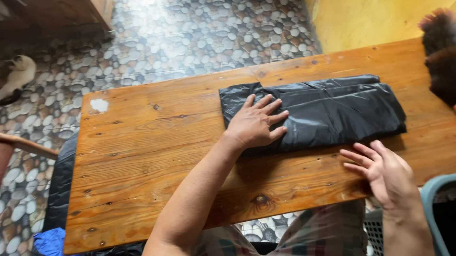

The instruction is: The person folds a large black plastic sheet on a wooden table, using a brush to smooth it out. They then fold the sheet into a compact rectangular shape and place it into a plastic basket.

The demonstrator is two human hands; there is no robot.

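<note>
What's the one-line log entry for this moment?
left hand: flat on folded black plastic bag | right hand: open, on wooden table beside bag | feather duster: table's right end

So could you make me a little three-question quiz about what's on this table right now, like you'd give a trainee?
1. True or false: the left hand lies flat on the folded black plastic bag.
2. Multiple choice: where is the right hand? A) on top of the bag; B) open over the wooden table, just off the bag's near edge; C) holding the duster.
3. Fill in: the feather duster at the table's right end has an ______ handle.

Key: 1 true; 2 B; 3 orange.
</note>
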